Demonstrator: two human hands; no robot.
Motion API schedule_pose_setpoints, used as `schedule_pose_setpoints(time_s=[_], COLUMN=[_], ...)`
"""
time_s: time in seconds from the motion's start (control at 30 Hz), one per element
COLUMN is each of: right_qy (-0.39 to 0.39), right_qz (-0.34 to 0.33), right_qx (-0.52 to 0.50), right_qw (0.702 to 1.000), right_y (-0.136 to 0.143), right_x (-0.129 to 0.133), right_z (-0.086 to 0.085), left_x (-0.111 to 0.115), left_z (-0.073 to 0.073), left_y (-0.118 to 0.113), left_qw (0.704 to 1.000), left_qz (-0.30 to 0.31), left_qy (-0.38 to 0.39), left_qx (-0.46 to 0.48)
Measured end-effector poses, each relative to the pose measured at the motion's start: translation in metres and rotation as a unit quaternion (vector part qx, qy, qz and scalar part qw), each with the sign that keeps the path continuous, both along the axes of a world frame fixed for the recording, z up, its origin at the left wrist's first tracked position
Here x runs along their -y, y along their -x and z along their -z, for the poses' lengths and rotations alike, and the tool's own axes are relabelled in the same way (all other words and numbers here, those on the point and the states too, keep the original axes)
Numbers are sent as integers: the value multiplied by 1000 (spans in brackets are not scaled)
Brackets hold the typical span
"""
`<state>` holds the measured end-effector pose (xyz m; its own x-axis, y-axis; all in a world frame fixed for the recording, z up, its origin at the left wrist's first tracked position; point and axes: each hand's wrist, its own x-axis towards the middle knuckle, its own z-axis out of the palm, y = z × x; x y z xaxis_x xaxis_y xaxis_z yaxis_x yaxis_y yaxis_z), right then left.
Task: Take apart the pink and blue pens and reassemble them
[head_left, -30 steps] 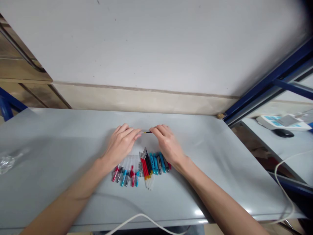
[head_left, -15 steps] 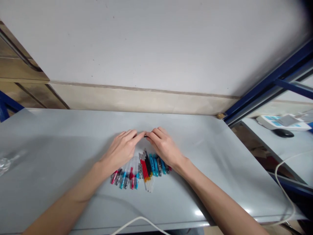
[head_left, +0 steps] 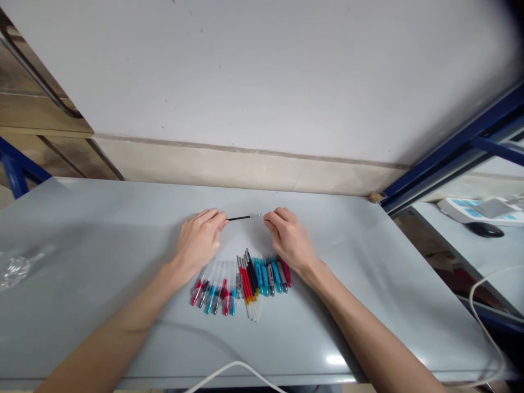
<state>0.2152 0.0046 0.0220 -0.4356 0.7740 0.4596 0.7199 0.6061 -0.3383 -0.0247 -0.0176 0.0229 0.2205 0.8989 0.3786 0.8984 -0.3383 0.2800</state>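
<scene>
My left hand (head_left: 200,236) pinches a pen refill (head_left: 239,218) with a black ink tube, its metal tip pointing right. Just beyond that tip my right hand (head_left: 291,241) is closed, thumb and fingers pressed together; whatever sits between them is too small to make out. Below the hands lie pen parts in a row. Clear pen barrels (head_left: 210,286) with red, grey and blue ends are on the left. Small springs (head_left: 239,283) adjoin a bundle of red and black refills (head_left: 249,281). Blue, grey and red pen grip sections (head_left: 270,277) lie on the right.
The parts rest on a grey table (head_left: 123,251) against a wall. Clear crumpled plastic (head_left: 15,270) lies at the far left. A white cable (head_left: 235,364) crosses the front edge. On a side table to the right are a white device (head_left: 458,210) and a black mouse (head_left: 485,229).
My hands, together around the black refill before, have moved apart. The refill now shows in my left hand, and my right hand has shifted right, off its tip.
</scene>
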Motion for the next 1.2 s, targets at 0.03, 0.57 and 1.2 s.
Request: schedule_pose_setpoints(time_s=[0.03, 0.57, 1.2], right_qy=[4, 186, 278], right_qz=[2, -229, -290], right_qx=[-2, -6, -17], right_qw=[1000, 955, 916], right_y=[1, 22, 20], right_x=[2, 32, 34], right_z=[-2, -14, -24], left_x=[0, 3, 6], left_z=[1, 5, 2], left_y=[-1, -7, -10], left_qw=[1000, 995, 995], left_qz=[-3, 5, 11], left_qy=[4, 33, 34], left_qx=[17, 95, 88])
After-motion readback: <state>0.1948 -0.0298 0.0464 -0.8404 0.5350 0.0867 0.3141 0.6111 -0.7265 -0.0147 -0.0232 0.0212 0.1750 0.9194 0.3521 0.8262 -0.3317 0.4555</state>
